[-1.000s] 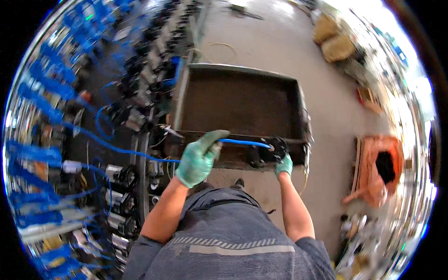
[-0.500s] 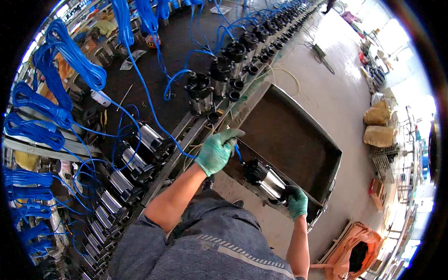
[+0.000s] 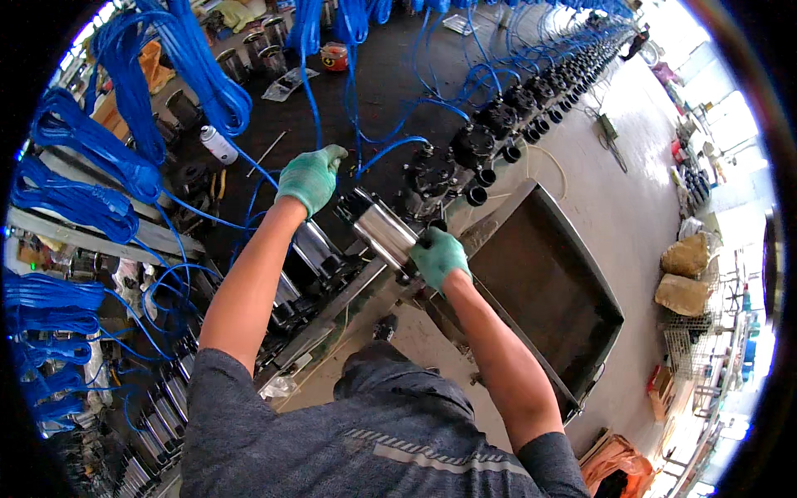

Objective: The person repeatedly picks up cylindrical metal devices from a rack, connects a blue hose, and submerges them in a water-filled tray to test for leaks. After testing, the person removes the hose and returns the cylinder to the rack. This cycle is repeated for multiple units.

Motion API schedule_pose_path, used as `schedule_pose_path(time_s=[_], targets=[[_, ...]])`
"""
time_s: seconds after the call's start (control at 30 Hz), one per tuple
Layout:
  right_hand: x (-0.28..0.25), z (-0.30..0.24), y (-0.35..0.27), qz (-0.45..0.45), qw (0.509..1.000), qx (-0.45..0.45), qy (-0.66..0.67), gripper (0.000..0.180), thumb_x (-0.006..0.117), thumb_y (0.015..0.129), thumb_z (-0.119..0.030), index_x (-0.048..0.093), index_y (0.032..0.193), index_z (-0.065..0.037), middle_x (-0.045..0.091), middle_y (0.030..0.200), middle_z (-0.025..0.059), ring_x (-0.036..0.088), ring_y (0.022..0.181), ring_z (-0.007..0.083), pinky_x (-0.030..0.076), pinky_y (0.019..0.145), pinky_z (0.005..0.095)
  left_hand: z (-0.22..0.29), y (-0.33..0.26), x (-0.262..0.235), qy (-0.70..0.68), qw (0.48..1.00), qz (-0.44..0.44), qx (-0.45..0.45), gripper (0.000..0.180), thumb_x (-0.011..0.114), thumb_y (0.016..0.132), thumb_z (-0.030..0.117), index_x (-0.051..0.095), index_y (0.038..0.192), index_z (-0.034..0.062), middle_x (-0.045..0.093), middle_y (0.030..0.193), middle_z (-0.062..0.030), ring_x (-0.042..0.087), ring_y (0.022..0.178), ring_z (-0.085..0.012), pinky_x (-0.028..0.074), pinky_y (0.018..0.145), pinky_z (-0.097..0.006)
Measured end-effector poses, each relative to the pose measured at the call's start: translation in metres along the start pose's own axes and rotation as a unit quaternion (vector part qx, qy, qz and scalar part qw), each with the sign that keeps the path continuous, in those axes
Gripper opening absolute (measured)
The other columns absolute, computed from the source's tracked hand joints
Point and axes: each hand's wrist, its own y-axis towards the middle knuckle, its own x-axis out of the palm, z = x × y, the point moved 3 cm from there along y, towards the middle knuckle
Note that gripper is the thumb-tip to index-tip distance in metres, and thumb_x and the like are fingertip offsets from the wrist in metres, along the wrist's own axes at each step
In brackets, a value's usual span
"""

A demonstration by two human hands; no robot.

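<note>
My right hand (image 3: 440, 261), in a green glove, grips the near black end of a steel-bodied submersible pump (image 3: 387, 236). The pump lies tilted over the edge of the bench, beside a row of upright pumps. My left hand (image 3: 309, 181), gloved the same way, is closed at a blue cable (image 3: 310, 108) running down from the hanging coils; the palm side is hidden. Below my left hand, another steel pump (image 3: 315, 247) lies in a row of pumps on the bench. An upright pump (image 3: 430, 174) with a black top stands just beyond the held one.
A dark metal trough (image 3: 540, 290) stands to the right of the bench. Blue cable coils (image 3: 195, 70) hang at the left. A white spray can (image 3: 217, 145) and a plastic bag (image 3: 289, 85) lie on the dark bench top. Yellowish sacks (image 3: 685, 274) sit at the far right.
The pump in my right hand has moved left from over the trough to the bench edge. My left hand has moved up and left over the bench. The view has shifted.
</note>
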Motion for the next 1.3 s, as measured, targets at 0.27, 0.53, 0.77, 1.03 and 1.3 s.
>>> schedule_pose_path(time_s=[0.27,0.53,0.77,1.03,1.3], targets=[[0.083,-0.053,0.091,-0.042,0.999,0.021,0.007,0.039,0.068,0.087,-0.036,0.073,0.114,-0.009,0.073,0.114,0.0205,0.067,0.110,0.0410,0.054,0.094,0.0441,-0.075,0.007,0.032,-0.012,0.999,0.020,-0.036,0.026,0.056,0.100,0.017,0.071,0.121,0.0152,0.068,0.127,-0.0185,0.066,0.108,-0.0409,0.054,0.091,-0.048],[0.063,-0.001,0.051,-0.047,0.965,0.002,0.259,0.050,0.065,0.102,-0.036,0.056,0.143,-0.009,0.070,0.127,0.0141,0.066,0.108,0.0237,0.054,0.090,0.0361,-0.032,-0.024,0.016,0.127,0.976,0.168,0.049,0.027,0.066,0.094,0.022,0.072,0.118,0.0129,0.066,0.130,-0.0153,0.062,0.119,-0.0354,0.048,0.099,-0.050],[0.009,0.149,-0.077,-0.097,0.961,0.129,0.226,0.033,0.057,0.106,-0.025,0.065,0.124,0.001,0.072,0.107,0.0066,0.062,0.095,0.0118,0.052,0.081,0.0294,0.058,-0.005,0.086,-0.330,0.935,0.062,0.113,0.030,0.068,0.099,0.028,0.073,0.110,0.0011,0.075,0.104,-0.0196,0.073,0.099,-0.0330,0.056,0.089,-0.042],[-0.001,0.259,-0.225,0.089,0.839,0.298,0.446,0.033,0.055,0.106,-0.024,0.061,0.127,0.000,0.072,0.112,0.0146,0.071,0.068,0.0259,0.053,0.053,0.0342,0.114,0.071,0.129,-0.629,0.768,0.034,0.120,0.051,0.045,0.111,0.043,0.070,0.092,0.0034,0.074,0.092,-0.0081,0.066,0.089,-0.0168,0.049,0.087,-0.034],[0.016,0.277,-0.247,0.113,0.822,0.282,0.481,0.032,0.057,0.105,-0.023,0.060,0.125,0.002,0.072,0.111,0.0159,0.072,0.069,0.0250,0.053,0.055,0.0338,0.170,-0.025,0.105,-0.506,0.854,0.019,0.120,0.043,0.049,0.110,0.033,0.063,0.085,0.0019,0.057,0.067,-0.0049,0.050,0.061,-0.0162,0.041,0.060,-0.035]])
